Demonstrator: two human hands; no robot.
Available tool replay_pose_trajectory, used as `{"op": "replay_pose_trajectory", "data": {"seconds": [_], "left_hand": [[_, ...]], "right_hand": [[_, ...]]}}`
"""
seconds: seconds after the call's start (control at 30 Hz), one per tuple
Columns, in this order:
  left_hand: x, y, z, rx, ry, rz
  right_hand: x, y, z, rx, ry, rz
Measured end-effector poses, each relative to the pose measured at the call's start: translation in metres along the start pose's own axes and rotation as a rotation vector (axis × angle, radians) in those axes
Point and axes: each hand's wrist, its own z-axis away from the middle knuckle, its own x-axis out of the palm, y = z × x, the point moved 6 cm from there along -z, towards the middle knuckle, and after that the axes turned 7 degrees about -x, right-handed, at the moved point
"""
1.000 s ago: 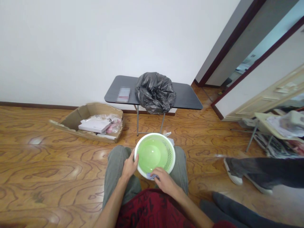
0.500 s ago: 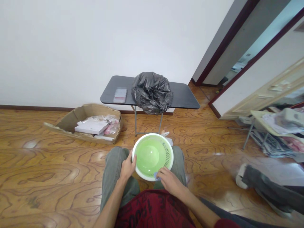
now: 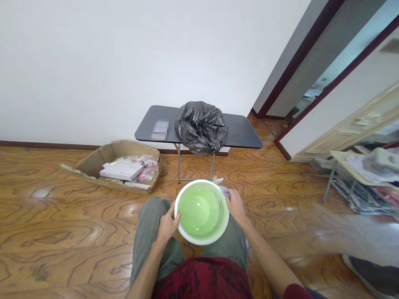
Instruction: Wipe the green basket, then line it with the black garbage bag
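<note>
A light green basin (image 3: 195, 211) with a white rim and a perforated strip along its right side rests on my lap, over my knees. My left hand (image 3: 169, 223) grips its left rim, thumb on the inside. My right hand (image 3: 235, 206) is at the upper right of the rim, its fingers closed on a small pale-blue cloth (image 3: 227, 193), which is partly hidden. Just beyond the rim, something white (image 3: 218, 181) shows, too small to make out.
A black folding table (image 3: 241, 132) stands against the wall, bearing a bunched black plastic bag (image 3: 202, 126) and a blurred packet (image 3: 160, 129). On the floor to the left is a torn cardboard box (image 3: 93, 160) with packaging inside. A cluttered stand (image 3: 346, 164) and another person's shoe (image 3: 358, 272) are at right.
My right hand has moved from the basin's lower right rim up to its upper right side, taking the cloth along. My left hand keeps its hold. The other person's foot has shifted toward the lower right.
</note>
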Motion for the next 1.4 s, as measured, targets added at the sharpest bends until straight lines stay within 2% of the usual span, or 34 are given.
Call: {"op": "replay_pose_trajectory", "data": {"seconds": [0.13,0.3,0.47,0.57,0.67,0.77,0.83,0.9,1.0,1.27,1.33,1.4], "left_hand": [[-0.001,0.001,0.001,0.034,-0.004,0.042],[0.001,0.000,0.001,0.031,0.001,0.072],[0.001,0.002,0.003,0.034,-0.010,0.090],[0.001,0.001,0.003,0.032,-0.008,0.095],[0.001,0.000,0.003,0.018,-0.006,0.089],[0.002,0.000,0.003,0.033,-0.010,0.082],[0.002,0.000,0.003,0.047,-0.008,0.082],[0.002,-0.001,0.003,0.050,-0.008,0.084],[0.002,-0.003,0.003,0.039,-0.008,0.087],[0.004,-0.003,0.001,0.036,0.006,0.087],[0.004,-0.004,0.001,0.025,0.001,0.079],[0.005,-0.004,0.001,0.017,0.002,0.070]], "right_hand": [[0.021,-0.004,-0.022,0.007,0.005,-0.041],[0.035,-0.022,-0.055,-0.029,-0.042,-0.090],[0.047,-0.046,-0.094,-0.022,-0.192,-0.066],[0.058,-0.078,-0.109,-0.133,-0.308,-0.050],[0.076,-0.122,-0.107,-0.301,-0.420,-0.034],[0.096,-0.163,-0.091,-0.474,-0.491,-0.002],[0.107,-0.182,-0.078,-0.588,-0.523,0.031],[0.114,-0.190,-0.067,-0.674,-0.538,0.072],[0.110,-0.181,-0.067,-0.653,-0.503,0.133],[0.068,-0.100,-0.101,-0.188,-0.370,0.255],[0.065,-0.094,-0.102,-0.139,-0.354,0.238],[0.069,-0.102,-0.100,-0.147,-0.341,0.198]]}}
